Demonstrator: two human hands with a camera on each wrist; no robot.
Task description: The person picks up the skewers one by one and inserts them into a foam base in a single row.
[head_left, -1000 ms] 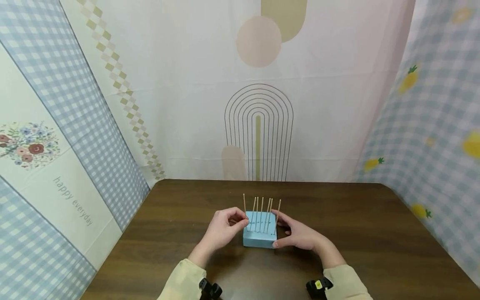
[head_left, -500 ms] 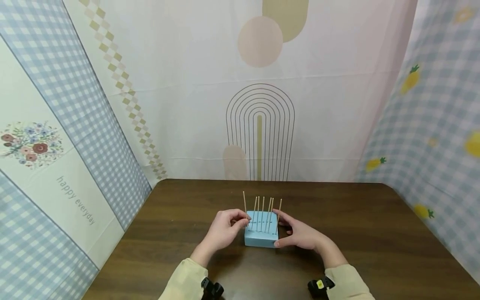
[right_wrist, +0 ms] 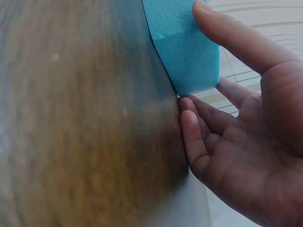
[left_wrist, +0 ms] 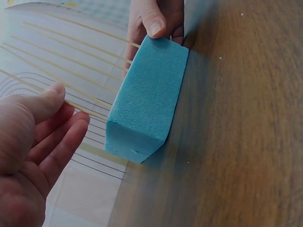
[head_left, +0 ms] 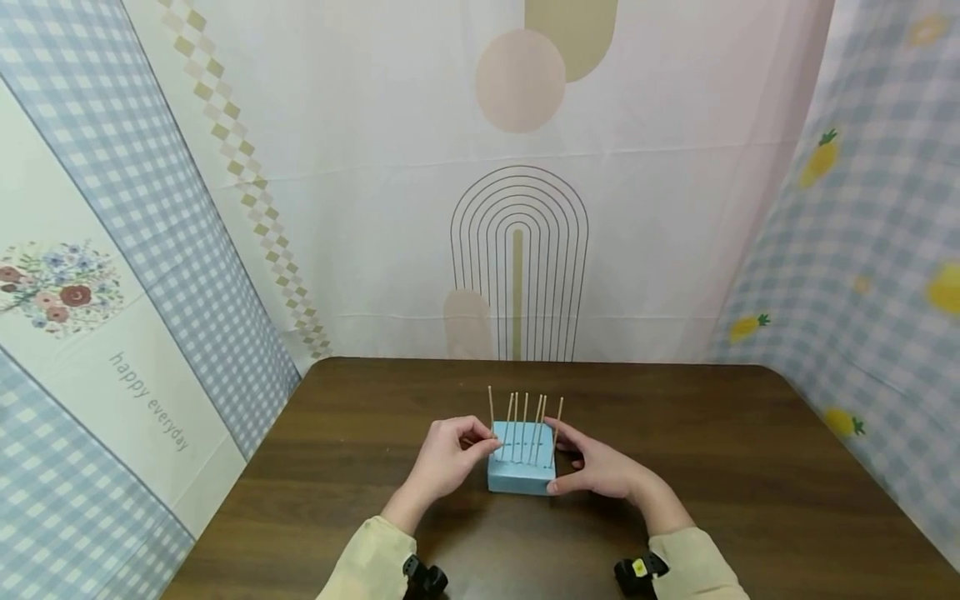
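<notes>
A light blue foam block [head_left: 521,479] sits on the table with several thin wooden sticks standing upright in its top. At the block's left end my left hand [head_left: 442,462] pinches one wooden stick [head_left: 491,407] between thumb and fingertips. The left wrist view shows the lower end of that stick [left_wrist: 94,113] meeting the block's top near the corner. My right hand [head_left: 603,471] grips the block's right end, the thumb [right_wrist: 232,33] on the front face and the other fingers around the side and back.
The brown wooden table [head_left: 360,400] reaches back to a pale patterned cloth [head_left: 390,250]. Checked cloths hang at the left and right. Tiny white specks lie on the wood in the left wrist view. A black wrist camera [head_left: 423,577] is strapped at the left cuff.
The pinched stick's top dips slightly lower than half a second ago, while the left hand stays at the same corner. My right hand keeps its grip on the block.
</notes>
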